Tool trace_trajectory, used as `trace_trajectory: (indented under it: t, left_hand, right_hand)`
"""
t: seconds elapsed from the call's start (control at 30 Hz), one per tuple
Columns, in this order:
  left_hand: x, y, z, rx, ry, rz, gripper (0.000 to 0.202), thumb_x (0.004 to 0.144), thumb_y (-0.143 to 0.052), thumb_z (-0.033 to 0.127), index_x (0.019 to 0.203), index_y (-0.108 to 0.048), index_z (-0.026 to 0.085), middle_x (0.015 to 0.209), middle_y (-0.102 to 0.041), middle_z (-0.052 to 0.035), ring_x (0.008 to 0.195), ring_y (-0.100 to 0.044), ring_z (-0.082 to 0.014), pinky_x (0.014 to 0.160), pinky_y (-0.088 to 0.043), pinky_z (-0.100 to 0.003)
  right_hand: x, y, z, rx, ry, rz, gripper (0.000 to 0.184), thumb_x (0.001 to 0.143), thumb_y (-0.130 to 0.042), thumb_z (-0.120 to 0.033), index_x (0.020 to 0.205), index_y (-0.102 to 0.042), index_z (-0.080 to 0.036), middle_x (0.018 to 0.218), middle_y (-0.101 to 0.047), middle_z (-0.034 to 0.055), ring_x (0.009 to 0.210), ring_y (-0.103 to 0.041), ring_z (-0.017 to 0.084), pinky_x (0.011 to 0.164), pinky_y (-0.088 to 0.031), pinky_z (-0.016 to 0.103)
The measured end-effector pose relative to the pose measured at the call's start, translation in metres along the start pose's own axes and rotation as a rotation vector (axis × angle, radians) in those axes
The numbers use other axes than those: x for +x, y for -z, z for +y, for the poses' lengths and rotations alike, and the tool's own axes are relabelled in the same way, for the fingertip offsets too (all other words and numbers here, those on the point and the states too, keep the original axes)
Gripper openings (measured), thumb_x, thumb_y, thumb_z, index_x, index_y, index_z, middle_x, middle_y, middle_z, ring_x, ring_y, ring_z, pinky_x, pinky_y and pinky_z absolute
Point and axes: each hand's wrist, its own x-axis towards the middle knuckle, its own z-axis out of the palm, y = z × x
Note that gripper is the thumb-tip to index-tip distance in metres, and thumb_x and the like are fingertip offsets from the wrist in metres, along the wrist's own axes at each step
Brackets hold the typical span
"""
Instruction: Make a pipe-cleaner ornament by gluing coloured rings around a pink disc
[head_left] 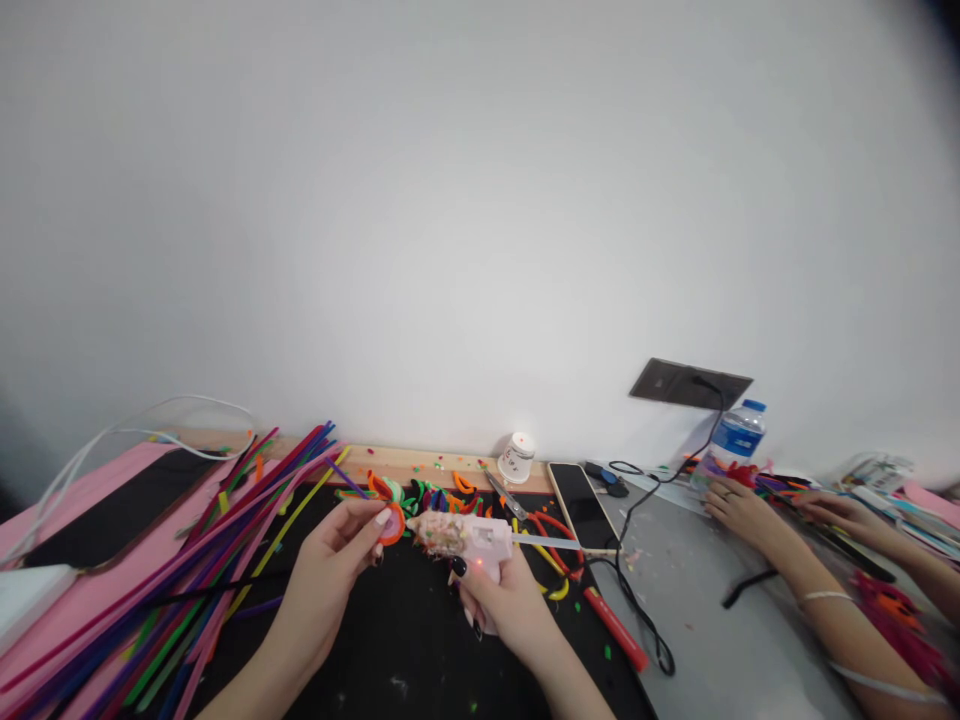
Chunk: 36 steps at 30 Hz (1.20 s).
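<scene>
- Worktop: a black mat covers the part before the person, and the work goes on above it.
- Bundle of fuzzy stems: many colours, spread at the left, beside the left forearm.
- Right hand: fingers wrapped around the grip of the glue gun.
- Left hand: thumb and fingers pinching the orange-rimmed disc by its edge.
- Glue gun: held above the mat, nozzle towards the left hand, a red light glowing on its side and a glue stick jutting from its rear.
- Orange-rimmed disc: just beside the nozzle; whether they touch, I cannot tell. The step in hand seems to be gluing this piece; the next move calls for a steady pinch, nozzle lined up, fingertips clear of hot glue.
</scene>
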Motion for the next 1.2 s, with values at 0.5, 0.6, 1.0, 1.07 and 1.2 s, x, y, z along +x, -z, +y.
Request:
trace_trajectory:
  t: [0.5, 0.6, 1.0, 1.07, 1.2]
  left_hand:
    - [-0.002, -0.003, 0.003, -0.049, -0.001, 0.069, 0.034, 0.052, -0.087, 0.033, 0.075, -0.069, 0.016, 0.067, -0.067, 0.0017, 0.057, -0.052, -0.0104, 0.05, -0.044, -0.019]
    - [-0.001, -0.004, 0.003, -0.049, 0.004, 0.068, 0.033, 0.052, -0.086, 0.033, 0.075, -0.069, 0.016, 0.068, -0.067, 0.0023, 0.057, -0.052, -0.01, 0.05, -0.043, -0.019]
    - [-0.002, -0.005, 0.005, -0.037, 0.001, 0.073, 0.034, 0.053, -0.086, 0.033, 0.076, -0.069, 0.016, 0.068, -0.067, 0.0012, 0.06, -0.055, -0.0125, 0.052, -0.044, -0.021]
    - [-0.002, -0.004, 0.004, -0.041, 0.006, 0.068, 0.033, 0.053, -0.086, 0.033, 0.076, -0.069, 0.016, 0.068, -0.067, 0.0015, 0.06, -0.055, -0.0119, 0.053, -0.045, -0.021]
    - [-0.001, -0.004, 0.003, -0.045, 0.01, 0.065, 0.032, 0.054, -0.086, 0.032, 0.077, -0.069, 0.016, 0.069, -0.067, 0.002, 0.058, -0.054, -0.0106, 0.052, -0.044, -0.02]
  right_hand:
    - [-0.001, 0.0, -0.001, -0.039, 0.001, -0.028, 0.031, 0.071, -0.065, -0.046, 0.067, -0.051, -0.018, 0.04, -0.047, -0.0079, 0.032, -0.037, 0.006, 0.034, -0.027, 0.017]
    - [-0.001, -0.001, -0.004, -0.035, 0.008, -0.034, 0.031, 0.071, -0.065, -0.046, 0.07, -0.051, -0.018, 0.04, -0.047, -0.0089, 0.032, -0.037, 0.006, 0.034, -0.027, 0.017]
    - [-0.004, -0.004, -0.012, -0.066, 0.028, -0.082, 0.028, 0.074, -0.065, -0.043, 0.069, -0.053, -0.018, 0.041, -0.046, -0.0083, 0.033, -0.036, 0.006, 0.034, -0.026, 0.017]
    - [-0.004, -0.003, -0.013, -0.07, 0.022, -0.083, 0.028, 0.074, -0.065, -0.043, 0.067, -0.052, -0.018, 0.04, -0.046, -0.008, 0.033, -0.036, 0.006, 0.033, -0.025, 0.017]
    - [-0.004, -0.003, -0.011, -0.054, 0.026, -0.07, 0.03, 0.073, -0.065, -0.044, 0.07, -0.054, -0.017, 0.041, -0.047, -0.0079, 0.032, -0.035, 0.006, 0.034, -0.026, 0.017]
